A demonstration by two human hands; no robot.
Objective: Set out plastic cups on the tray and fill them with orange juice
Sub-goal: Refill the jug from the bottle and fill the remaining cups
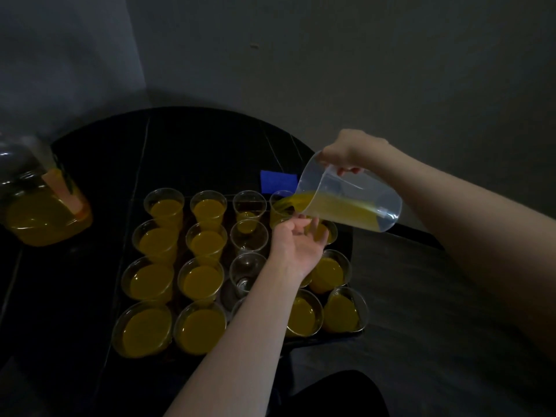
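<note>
Several clear plastic cups stand in rows on a dark tray (355, 334); most hold orange juice, like one at the front left (144, 329). Two cups in the third column (249, 237) look empty. My right hand (350, 153) grips the handle of a clear jug (352, 200), tilted left, and juice runs from its spout into the far right cup (281, 206). My left hand (296, 245) holds that cup near its base, fingers curled round it.
A large clear jar (45, 212) of orange juice with a lid stands at the table's left edge. A blue cloth (278, 181) lies behind the tray. The round black table (180, 139) sits in a wall corner.
</note>
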